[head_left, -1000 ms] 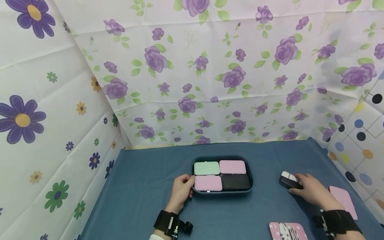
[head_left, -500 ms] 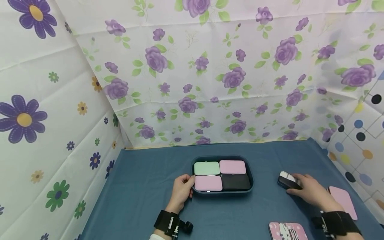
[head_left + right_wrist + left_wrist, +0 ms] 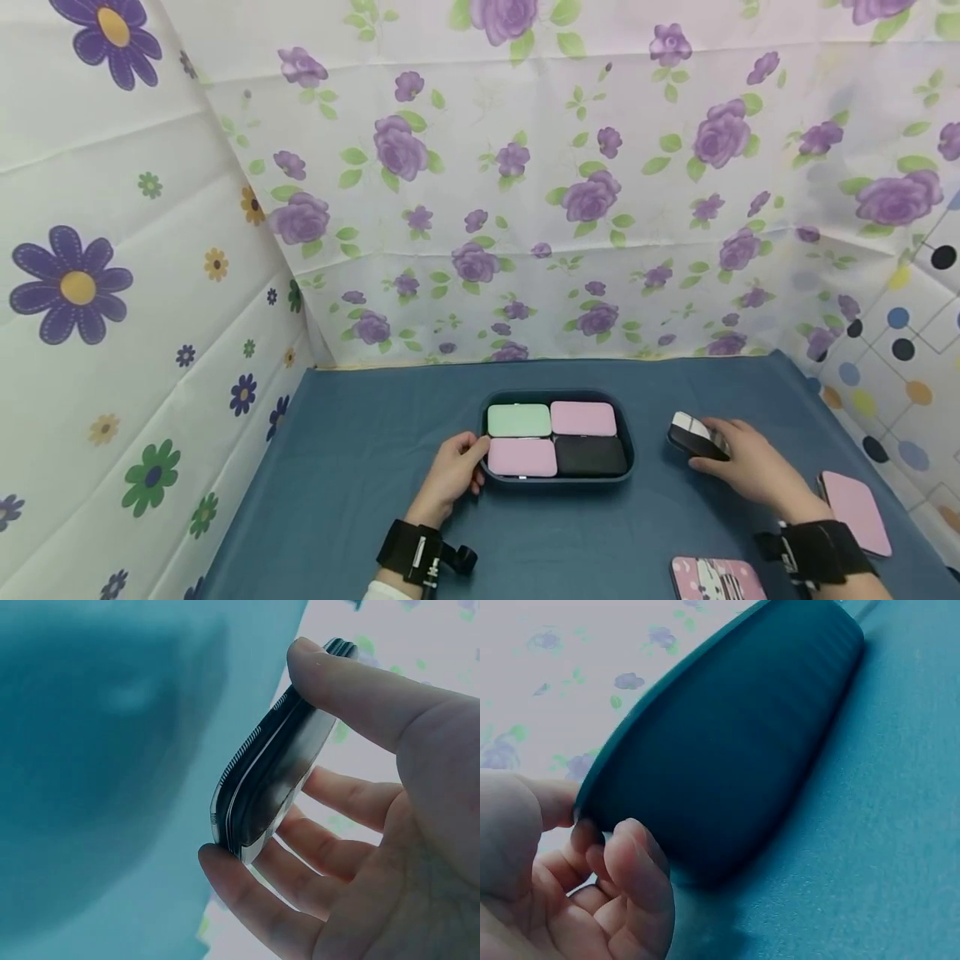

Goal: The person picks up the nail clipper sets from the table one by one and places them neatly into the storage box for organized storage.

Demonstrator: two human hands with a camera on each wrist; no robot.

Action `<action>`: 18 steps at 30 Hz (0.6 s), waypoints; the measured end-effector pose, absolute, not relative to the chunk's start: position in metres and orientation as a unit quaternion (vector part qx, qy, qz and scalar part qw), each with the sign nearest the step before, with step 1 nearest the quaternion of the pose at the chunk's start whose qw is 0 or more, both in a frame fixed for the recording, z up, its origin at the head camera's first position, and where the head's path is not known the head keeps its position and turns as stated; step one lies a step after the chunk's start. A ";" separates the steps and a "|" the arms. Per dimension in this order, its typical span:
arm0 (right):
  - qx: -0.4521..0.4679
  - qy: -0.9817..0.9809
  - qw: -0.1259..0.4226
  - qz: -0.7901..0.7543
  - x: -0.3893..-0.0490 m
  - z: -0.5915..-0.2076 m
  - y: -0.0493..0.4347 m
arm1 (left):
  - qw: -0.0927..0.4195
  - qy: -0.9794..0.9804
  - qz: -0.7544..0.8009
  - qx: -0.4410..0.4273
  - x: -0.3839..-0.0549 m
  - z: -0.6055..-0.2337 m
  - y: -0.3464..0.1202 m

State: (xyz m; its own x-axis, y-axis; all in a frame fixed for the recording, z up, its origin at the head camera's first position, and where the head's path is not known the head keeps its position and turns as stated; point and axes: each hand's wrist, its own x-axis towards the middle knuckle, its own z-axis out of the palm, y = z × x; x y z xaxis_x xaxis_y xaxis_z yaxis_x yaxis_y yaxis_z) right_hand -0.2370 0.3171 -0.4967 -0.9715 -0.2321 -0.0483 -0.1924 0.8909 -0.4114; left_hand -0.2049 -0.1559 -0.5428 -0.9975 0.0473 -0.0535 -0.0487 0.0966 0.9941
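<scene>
My right hand (image 3: 750, 462) holds a small flat tin case (image 3: 274, 769), black and white with rounded corners and a seam along its side, between thumb and fingers. It is raised above the cloth to the right of the dark blue tray (image 3: 630, 467). At the tray's left edge, my left hand (image 3: 452, 471) pinches the rim, thumb on one side and curled fingers below in the left wrist view. Inside the tray lie a green case (image 3: 517, 420), a pink case (image 3: 582, 418) behind a black case (image 3: 590, 456), and another pink case (image 3: 522, 457) near my left thumb.
A plain pink case (image 3: 857, 512) lies on the blue cloth (image 3: 360, 467) beyond my right wrist. Another case with a cartoon print (image 3: 716, 577) is at the front edge of the view. Flowered sheets (image 3: 480, 192) hang behind and at both sides.
My right hand has carried the black-and-white tin case left, toward the tray, and slightly up. My left hand stays at the tray's rim. The head view has shifted a little.
</scene>
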 end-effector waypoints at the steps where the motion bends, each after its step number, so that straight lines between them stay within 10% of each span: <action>1: -0.110 0.971 0.050 -0.208 -0.237 -0.495 0.312 | 0.041 0.740 0.671 -0.001 -0.204 -0.542 -0.156; 18: -0.202 0.953 0.032 -0.225 -0.247 -0.467 0.210 | 0.058 0.756 0.652 0.018 -0.204 -0.535 -0.159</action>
